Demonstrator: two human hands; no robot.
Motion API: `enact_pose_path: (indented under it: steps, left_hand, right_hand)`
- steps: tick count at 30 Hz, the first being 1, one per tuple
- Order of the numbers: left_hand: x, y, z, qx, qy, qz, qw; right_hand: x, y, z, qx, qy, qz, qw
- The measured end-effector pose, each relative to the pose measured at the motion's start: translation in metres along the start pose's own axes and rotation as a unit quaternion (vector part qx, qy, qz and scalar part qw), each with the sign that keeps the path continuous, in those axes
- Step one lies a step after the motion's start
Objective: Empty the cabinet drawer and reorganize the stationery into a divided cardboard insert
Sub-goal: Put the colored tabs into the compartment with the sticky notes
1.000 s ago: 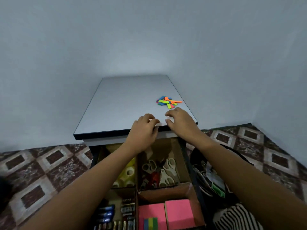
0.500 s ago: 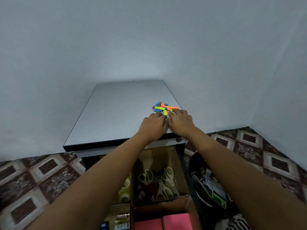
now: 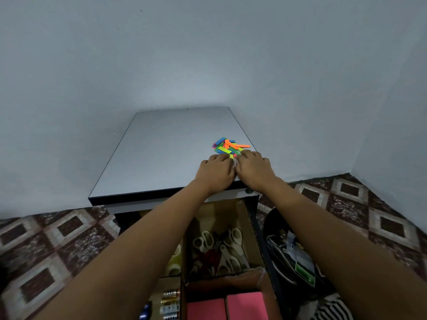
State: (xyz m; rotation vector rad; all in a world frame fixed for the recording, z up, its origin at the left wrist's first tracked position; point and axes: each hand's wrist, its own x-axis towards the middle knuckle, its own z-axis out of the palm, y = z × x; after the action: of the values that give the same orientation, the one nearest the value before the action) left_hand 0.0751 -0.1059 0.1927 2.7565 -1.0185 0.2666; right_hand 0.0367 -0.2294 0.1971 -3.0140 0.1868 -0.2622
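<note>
The tabs (image 3: 227,146) lie in a loose heap right of centre, on the counter (image 3: 161,153) near its right edge. It seems best to rake them together from both sides and lift the bunch whole, so none slips off, then bring it down to the insert (image 3: 248,215) at lower centre. The left hand (image 3: 216,173) and right hand (image 3: 253,169) sit side by side, knuckles up and arms outstretched. Their fingers bend onto the heap's near side, but I cannot tell whether they pinch any tab.

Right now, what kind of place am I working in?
Likely a home or small-office room corner: plain walls, patterned floor tiles, and a low cabinet with scissors sorted in its open drawer.
</note>
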Motion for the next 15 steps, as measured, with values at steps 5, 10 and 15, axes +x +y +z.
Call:
enact_pose_path:
  steps: [5,10,15]
  left_hand:
    - [-0.022,-0.005,0.003,0.026,0.046,0.038,0.998]
    - [-0.022,-0.002,-0.002,0.031,0.032,0.022,0.999]
    - [-0.022,0.002,-0.003,0.059,0.013,0.030,0.998]
  right_hand:
    - [-0.020,0.000,0.009,-0.026,0.069,-0.018,0.997]
    - [-0.032,-0.003,0.009,-0.022,0.088,-0.034,0.995]
    - [-0.040,-0.001,0.007,-0.022,0.100,-0.053,0.993]
